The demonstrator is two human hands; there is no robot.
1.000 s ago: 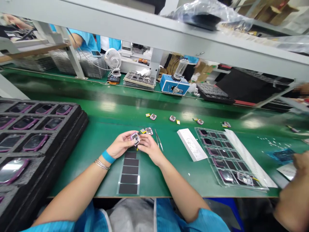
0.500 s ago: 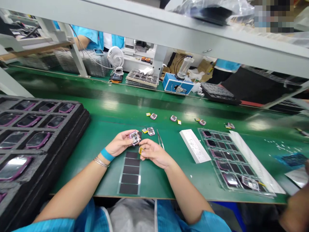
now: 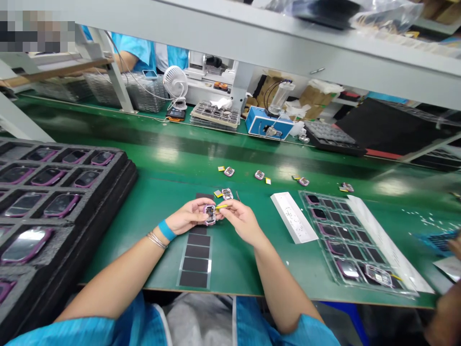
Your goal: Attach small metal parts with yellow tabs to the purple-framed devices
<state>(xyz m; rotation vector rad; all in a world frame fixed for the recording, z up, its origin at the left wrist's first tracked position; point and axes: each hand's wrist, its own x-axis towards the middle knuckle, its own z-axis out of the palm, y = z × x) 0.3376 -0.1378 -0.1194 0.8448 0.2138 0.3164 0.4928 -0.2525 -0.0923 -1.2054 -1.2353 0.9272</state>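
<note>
My left hand grips a small purple-rimmed smartwatch case whose inner parts face up. Pinched in my right hand is a thin yellow-edged battery, held edge-on right beside the case. Below the hands lies a clear strip of black adhesive squares. Just beyond them rests another opened watch case with its battery alongside. The tweezers are mostly hidden behind my right hand.
Foam trays of purple watch cases are stacked at left. On the right are a white box and a clear plastic tray with watch parts. More opened watches line the back. A person's arm shows at the right edge.
My right hand has raised the battery from below the watch case to its upper right side and turned it edge-on. The case has turned slightly in my left hand. The view has shifted a little.
</note>
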